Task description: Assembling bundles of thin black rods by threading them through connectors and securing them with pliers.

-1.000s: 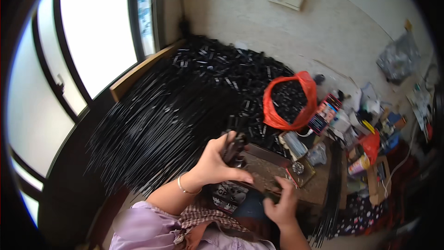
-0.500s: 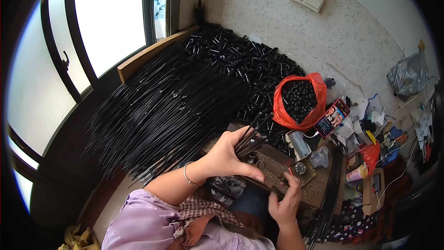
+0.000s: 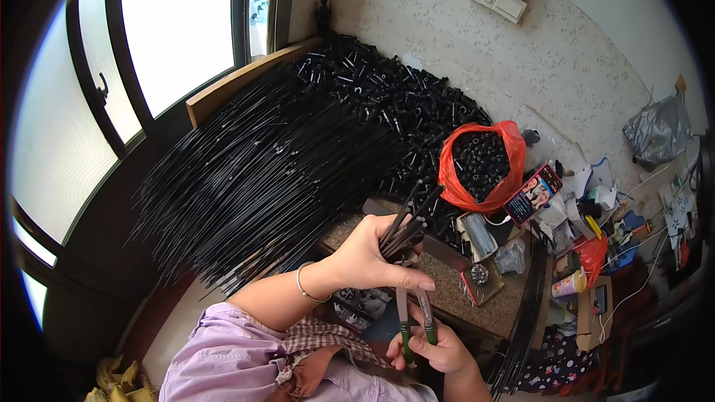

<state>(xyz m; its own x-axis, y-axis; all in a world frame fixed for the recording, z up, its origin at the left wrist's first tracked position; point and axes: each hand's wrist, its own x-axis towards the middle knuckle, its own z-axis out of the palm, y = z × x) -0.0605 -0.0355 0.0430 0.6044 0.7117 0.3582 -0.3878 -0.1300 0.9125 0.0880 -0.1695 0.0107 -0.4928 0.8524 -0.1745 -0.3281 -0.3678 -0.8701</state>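
My left hand (image 3: 363, 256) is closed around a bunch of short black rods (image 3: 404, 235), whose ends stick out past the fingers to the upper right. Its thumb stretches to the right. Below that thumb, my right hand (image 3: 447, 350) grips a pair of pliers (image 3: 427, 314) by grey-and-green handles, which are spread apart. The pliers' head points up toward the left hand and is mostly hidden by it. Far to the left lies a wide heap of long thin black rods (image 3: 246, 171).
Behind is a pile of small black tubular parts (image 3: 387, 89). Nearby stand a red plastic bag (image 3: 452, 179) full of black parts and a lit phone (image 3: 534, 193). A small tray (image 3: 480, 286) with a round metal piece sits on the speckled tabletop (image 3: 439, 283). Clutter fills the right.
My right hand, empty half a second ago, now grips the pliers and has moved down and left. The left hand stays about where it was with the rods.
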